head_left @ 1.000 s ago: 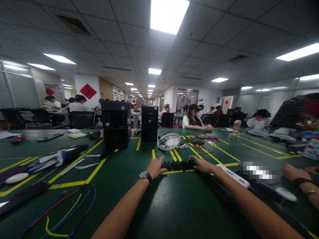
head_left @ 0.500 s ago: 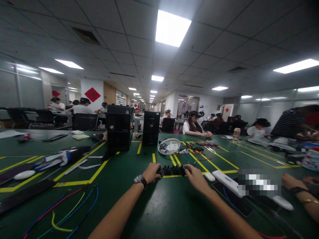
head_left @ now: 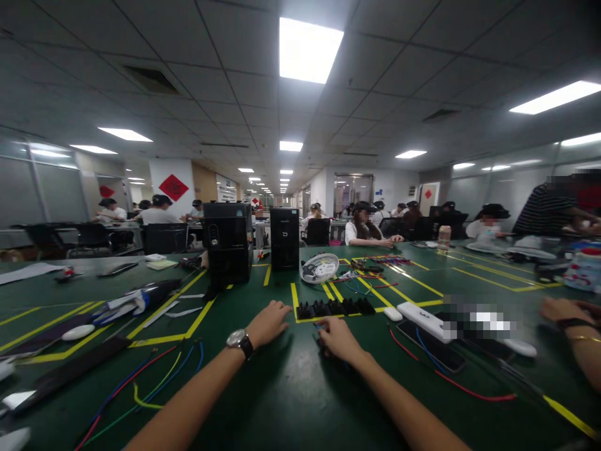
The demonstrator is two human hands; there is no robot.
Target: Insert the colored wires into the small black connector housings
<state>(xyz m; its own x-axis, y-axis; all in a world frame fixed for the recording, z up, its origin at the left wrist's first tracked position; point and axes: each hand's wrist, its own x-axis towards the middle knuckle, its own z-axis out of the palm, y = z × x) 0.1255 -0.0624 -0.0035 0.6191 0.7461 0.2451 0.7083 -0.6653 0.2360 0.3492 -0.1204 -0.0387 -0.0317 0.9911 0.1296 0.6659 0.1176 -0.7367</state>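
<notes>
A row of small black parts [head_left: 335,307] stands inside a yellow-taped rectangle ahead of me; their exact kind is too small to make out. My right hand [head_left: 342,341] is just in front of that row, its fingers pinched on what looks like a thin blue wire, mostly hidden by the hand. To the left, my left hand [head_left: 268,322], with a watch on its wrist, hovers low over the table or rests on it. Its fingers are stretched out and hold nothing, apart from the black row.
On the green table [head_left: 291,401], loose coloured wires [head_left: 157,376] lie at left. Two black computer-like cases [head_left: 228,241] and a white basket [head_left: 320,269] stand behind. At right are a white power strip [head_left: 425,321], a dark phone-like slab [head_left: 434,347] and another person's hand [head_left: 558,310].
Both hands have left the black row. My left hand has moved left and opened; my right hand has drawn back toward me and left, still pinching the blue wire. The view has shifted slightly.
</notes>
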